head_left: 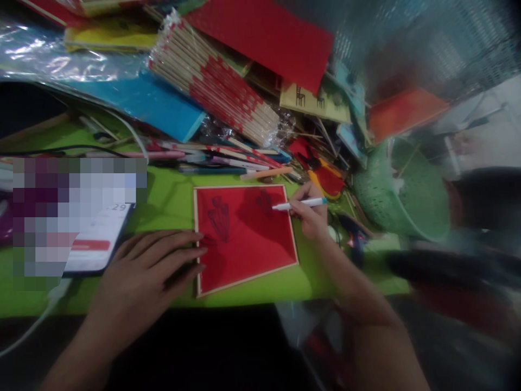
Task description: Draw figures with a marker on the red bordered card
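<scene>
A red sheet edged with thin pale wooden strips lies on the green tabletop. Dark drawn outlines show on its left part, with a smaller set at its upper right. My right hand pinches a white marker, its tip over the upper-right drawing; whether the tip touches cannot be made out. The marker's teal end points right. My left hand lies flat with fingers stretched out, fingertips on the sheet's left edge.
A phone with a white cable lies at the left, partly pixelated. Behind the sheet are several pens, a plastic-wrapped bundle of sticks and coloured papers. Red-and-yellow scissors and a green basket stand at the right.
</scene>
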The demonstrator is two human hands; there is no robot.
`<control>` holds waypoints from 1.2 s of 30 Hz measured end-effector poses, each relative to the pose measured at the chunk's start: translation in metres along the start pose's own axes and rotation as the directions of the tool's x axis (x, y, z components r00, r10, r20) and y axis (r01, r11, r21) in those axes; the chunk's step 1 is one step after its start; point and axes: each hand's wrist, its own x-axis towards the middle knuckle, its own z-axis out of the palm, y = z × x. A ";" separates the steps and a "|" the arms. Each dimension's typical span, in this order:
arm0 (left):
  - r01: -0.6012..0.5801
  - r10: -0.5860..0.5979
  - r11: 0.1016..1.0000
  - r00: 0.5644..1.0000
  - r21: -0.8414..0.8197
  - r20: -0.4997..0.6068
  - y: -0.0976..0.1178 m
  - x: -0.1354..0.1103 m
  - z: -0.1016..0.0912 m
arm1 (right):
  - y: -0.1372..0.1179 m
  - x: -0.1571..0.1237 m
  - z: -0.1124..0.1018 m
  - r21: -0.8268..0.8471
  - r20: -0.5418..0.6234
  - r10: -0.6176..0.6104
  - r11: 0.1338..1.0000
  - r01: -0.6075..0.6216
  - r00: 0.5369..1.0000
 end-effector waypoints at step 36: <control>0.023 -0.023 1.000 1.000 0.015 0.021 0.003 0.002 -0.002 | -0.012 -0.001 -0.008 -0.158 0.164 0.014 0.987 0.012 0.986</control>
